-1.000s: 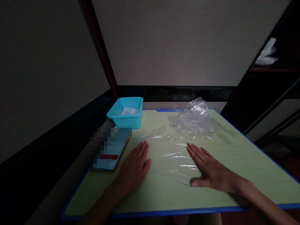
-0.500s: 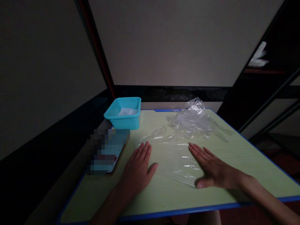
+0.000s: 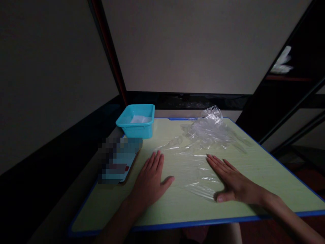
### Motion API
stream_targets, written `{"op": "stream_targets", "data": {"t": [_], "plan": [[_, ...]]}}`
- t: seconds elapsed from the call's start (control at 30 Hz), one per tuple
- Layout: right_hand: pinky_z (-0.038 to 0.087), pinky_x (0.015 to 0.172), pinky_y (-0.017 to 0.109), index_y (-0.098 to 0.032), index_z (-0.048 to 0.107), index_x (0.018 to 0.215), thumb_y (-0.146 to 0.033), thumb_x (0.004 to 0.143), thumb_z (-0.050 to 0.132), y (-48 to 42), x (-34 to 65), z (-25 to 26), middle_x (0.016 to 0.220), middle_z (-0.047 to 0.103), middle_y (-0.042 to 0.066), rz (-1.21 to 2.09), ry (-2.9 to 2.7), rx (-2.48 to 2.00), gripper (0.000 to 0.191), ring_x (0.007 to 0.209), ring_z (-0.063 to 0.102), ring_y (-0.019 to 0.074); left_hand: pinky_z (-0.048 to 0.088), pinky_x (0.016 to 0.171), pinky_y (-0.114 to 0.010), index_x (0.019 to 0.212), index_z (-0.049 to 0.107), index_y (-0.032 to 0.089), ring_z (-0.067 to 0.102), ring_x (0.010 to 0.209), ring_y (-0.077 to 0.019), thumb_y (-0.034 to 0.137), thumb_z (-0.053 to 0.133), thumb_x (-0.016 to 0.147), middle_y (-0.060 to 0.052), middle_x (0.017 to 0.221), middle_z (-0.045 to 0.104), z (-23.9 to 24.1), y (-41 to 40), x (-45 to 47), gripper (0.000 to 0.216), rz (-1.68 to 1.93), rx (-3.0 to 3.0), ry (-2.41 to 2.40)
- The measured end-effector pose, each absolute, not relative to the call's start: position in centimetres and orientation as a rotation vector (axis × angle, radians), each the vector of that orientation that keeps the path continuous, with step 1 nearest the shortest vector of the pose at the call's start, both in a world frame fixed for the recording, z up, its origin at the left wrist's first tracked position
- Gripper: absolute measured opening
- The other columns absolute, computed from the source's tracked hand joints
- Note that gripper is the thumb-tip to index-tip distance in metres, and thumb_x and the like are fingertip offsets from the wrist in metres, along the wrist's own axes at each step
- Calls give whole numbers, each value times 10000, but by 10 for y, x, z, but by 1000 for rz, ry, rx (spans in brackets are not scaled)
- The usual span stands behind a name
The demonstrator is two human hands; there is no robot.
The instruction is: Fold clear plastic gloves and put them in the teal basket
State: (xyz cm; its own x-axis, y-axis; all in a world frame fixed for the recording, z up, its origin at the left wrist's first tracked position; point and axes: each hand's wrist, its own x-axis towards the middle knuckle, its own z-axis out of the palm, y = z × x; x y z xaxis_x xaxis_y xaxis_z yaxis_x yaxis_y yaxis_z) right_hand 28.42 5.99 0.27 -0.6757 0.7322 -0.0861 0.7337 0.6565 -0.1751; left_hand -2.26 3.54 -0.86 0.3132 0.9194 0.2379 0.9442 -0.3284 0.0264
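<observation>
A clear plastic sheet (image 3: 193, 169) lies spread on a pale green table with a blue rim (image 3: 177, 224). My left hand (image 3: 151, 179) lies flat, palm down, fingers stretched out, at the sheet's left edge. My right hand (image 3: 230, 179) presses flat on the sheet's right part, fingers straight and together, thumb out toward me. Neither hand holds anything. A crumpled heap of clear plastic (image 3: 210, 130) sits beyond the sheet at the far side of the table.
A turquoise plastic tub (image 3: 137, 121) with something white inside stands at the table's far left corner. A blurred flat object (image 3: 119, 159) lies left of my left hand. Walls close in behind and left; a dark shelf frame (image 3: 286, 88) rises at right.
Both hands have slid slightly to the right over the sheet, and my left thumb has spread wider. The view has shifted a little.
</observation>
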Motion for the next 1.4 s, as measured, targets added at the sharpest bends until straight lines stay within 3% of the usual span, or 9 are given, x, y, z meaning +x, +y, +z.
{"op": "stream_targets", "data": {"t": [0.2, 0.3, 0.43, 0.5, 0.6, 0.7, 0.8, 1.1, 1.4], "plan": [[119, 1028, 565, -217, -49, 1395, -724, 625, 484, 57, 290, -6, 1453, 85, 123, -321, 3039, 1316, 1065, 1310, 110, 323, 290, 1000, -467, 1305, 318, 51, 211, 1297, -305, 517, 454, 788, -195, 1402, 260, -10, 36, -21, 709, -372, -2429, -1702], [130, 1018, 584, -228, 59, 1402, -700, 623, 523, 54, 293, -5, 1446, 161, 116, -318, 3160, 1383, 1022, 1312, 113, 325, 237, 1001, -533, 1307, 321, 63, 186, 1301, -327, 497, 474, 785, -203, 1405, 247, -8, 35, -22, 696, -389, -2380, -1673], [147, 1027, 577, -285, 362, 1304, -495, 736, 589, 40, 294, 6, 1314, 448, 64, -185, 3310, 1253, 647, 1264, 302, 280, 164, 1005, -588, 1314, 323, 106, 160, 1307, -334, 406, 495, 795, -180, 1422, 218, 1, 25, -21, 624, -436, -2422, -1474], [221, 1037, 513, -268, 471, 1216, -372, 798, 571, 30, 290, 14, 1188, 564, 42, -152, 3339, 1071, 442, 1165, 451, 223, 196, 1023, -544, 1328, 298, 126, 198, 1304, -298, 317, 473, 818, -147, 1418, 252, 5, 18, -19, 572, -455, -2528, -1342], [386, 968, 388, -209, 520, 1166, -243, 867, 484, 15, 279, 26, 1002, 653, 45, -173, 3347, 911, 302, 953, 590, 157, 298, 1022, -436, 1339, 263, 118, 346, 1244, -232, 176, 443, 816, -123, 1347, 397, 7, 7, -13, 557, -533, -2686, -1274], [480, 841, 376, -163, 529, 1162, -175, 919, 327, 5, 270, 30, 894, 673, 75, -79, 3378, 831, 316, 882, 608, 178, 398, 964, -369, 1328, 278, 152, 478, 1134, -200, 137, 451, 802, -94, 1244, 515, 6, 2, -8, 555, -635, -2809, -1298], [507, 763, 378, -143, 508, 1189, -166, 931, 252, 3, 268, 29, 889, 672, 100, -7, 3394, 754, 365, 863, 605, 198, 440, 925, -357, 1315, 290, 187, 501, 1106, -193, 133, 447, 808, -78, 1220, 534, 5, 3, -8, 533, -702, -2863, -1356], [478, 691, 316, -221, 312, 1316, -174, 890, 419, 32, 261, 44, 883, 621, 50, -278, 3388, 1153, 442, 801, 573, 161, 462, 908, -356, 1286, 328, 181, 513, 1095, -195, 116, 452, 802, -83, 1213, 539, 5, 4, -8, 503, -721, -2893, -1344], [470, 789, 338, -207, 273, 1334, -187, 855, 443, 86, 222, 42, 958, 638, 45, -455, 3288, 1384, 509, 884, 587, 173, 460, 912, -357, 1277, 354, 195, 519, 1086, -198, 112, 450, 799, -73, 1197, 553, 5, 2, -8, 494, -739, -2896, -1349]]}}
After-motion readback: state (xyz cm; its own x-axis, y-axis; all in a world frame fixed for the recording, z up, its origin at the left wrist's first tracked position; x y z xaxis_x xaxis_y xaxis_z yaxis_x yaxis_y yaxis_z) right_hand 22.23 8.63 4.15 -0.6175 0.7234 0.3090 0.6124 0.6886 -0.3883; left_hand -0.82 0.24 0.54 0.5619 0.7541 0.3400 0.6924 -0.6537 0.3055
